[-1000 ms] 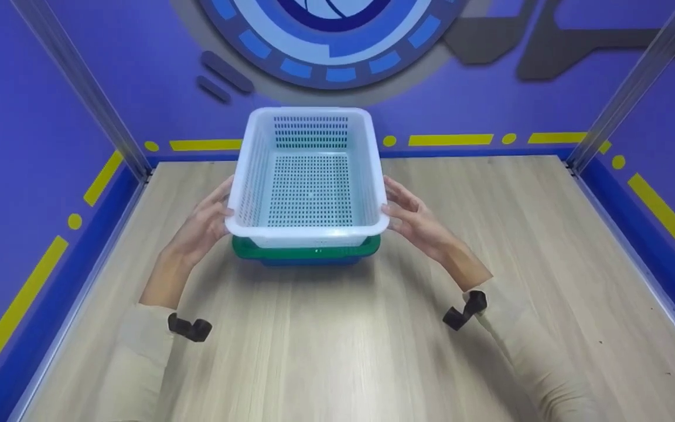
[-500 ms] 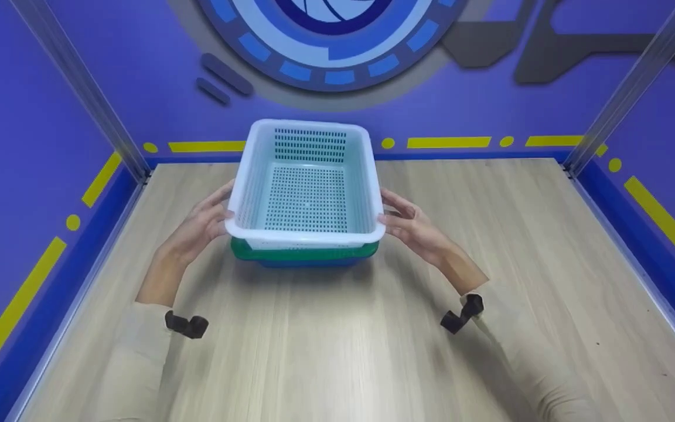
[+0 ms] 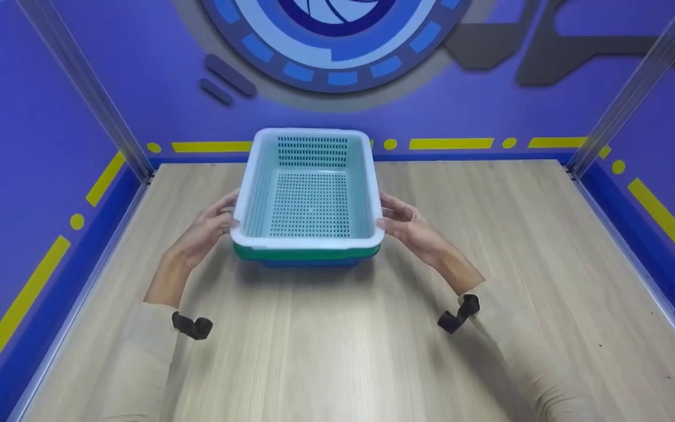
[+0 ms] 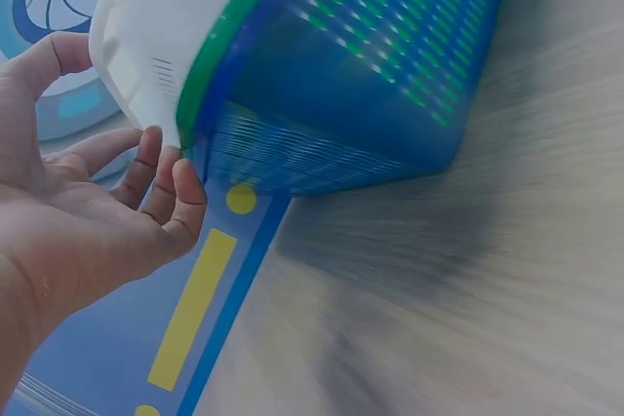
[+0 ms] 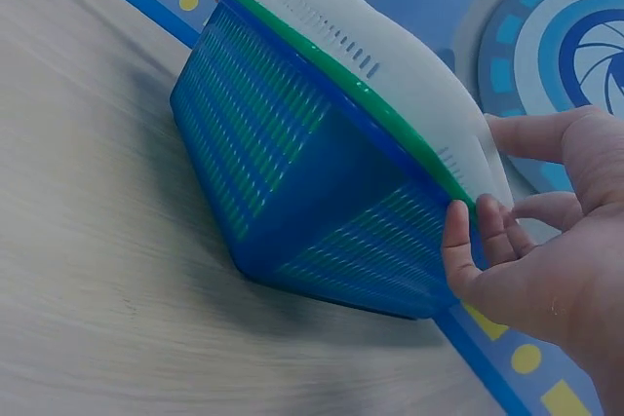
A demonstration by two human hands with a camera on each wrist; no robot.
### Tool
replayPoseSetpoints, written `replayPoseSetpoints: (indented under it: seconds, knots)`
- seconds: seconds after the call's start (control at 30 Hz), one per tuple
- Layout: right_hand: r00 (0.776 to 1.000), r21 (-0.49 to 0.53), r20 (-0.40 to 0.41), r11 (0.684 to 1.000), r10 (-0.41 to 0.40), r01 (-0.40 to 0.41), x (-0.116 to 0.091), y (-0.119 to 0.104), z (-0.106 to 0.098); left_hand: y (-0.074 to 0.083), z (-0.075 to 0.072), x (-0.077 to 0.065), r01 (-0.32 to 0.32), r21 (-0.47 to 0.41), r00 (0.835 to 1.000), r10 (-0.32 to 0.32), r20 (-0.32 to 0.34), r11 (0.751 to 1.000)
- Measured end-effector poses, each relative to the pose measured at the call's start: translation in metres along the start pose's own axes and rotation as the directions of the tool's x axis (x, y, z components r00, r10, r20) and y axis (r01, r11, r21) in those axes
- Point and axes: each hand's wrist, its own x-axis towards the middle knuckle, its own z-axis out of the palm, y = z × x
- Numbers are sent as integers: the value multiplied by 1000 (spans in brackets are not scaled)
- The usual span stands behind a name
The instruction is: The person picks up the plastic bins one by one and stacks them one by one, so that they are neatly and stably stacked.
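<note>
A white slotted plastic basket (image 3: 308, 242) sits nested in a green basket (image 3: 307, 254), which is inside a blue basket (image 3: 311, 262) on the table. My left hand (image 3: 200, 234) holds the white basket's left rim, thumb on top and fingers underneath. On the opposite side, my right hand (image 3: 422, 237) grips the right rim the same way. In the left wrist view, the white wall (image 4: 136, 65) still shows above the green rim (image 4: 208, 70). The right wrist view also shows some white wall (image 5: 390, 65) above the green rim. The insides of the lower baskets are hidden.
The baskets stand on a wood-grain table (image 3: 314, 351), toward its back. Blue-purple panels (image 3: 460, 111) with metal corner posts (image 3: 85, 76) enclose the back and sides. Each wrist wears a black camera mount (image 3: 192, 326).
Both hands have lowered the white basket, and its far end has come down most. Less of its front wall shows above the green rim. Both hands keep hold of it.
</note>
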Motion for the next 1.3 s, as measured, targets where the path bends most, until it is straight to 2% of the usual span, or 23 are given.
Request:
replayPoseSetpoints:
  seconds: [0.17,0.43,0.67,0.93,1.1,1.3]
  knots:
    - [1000,-24,-12,1000,5,-6,2,1,0,-6,0,2,29,-14,1000,-29,-4,999]
    - [998,-66,-53,997,40,-44,4,8,0,-14,0,1,42,-31,999,-42,-3,999]
    - [998,-99,-45,994,37,-42,3,9,-1,-22,2,3,62,-49,998,-62,6,997]
    - [998,-2,-29,998,64,-64,3,8,3,-29,0,3,51,-59,999,-50,19,997]
    - [995,57,-46,995,89,-86,3,8,4,-30,1,2,73,-90,997,-72,14,993]
    - [995,75,-47,994,86,-83,1,7,3,-30,5,4,65,-130,998,-65,-2,989]
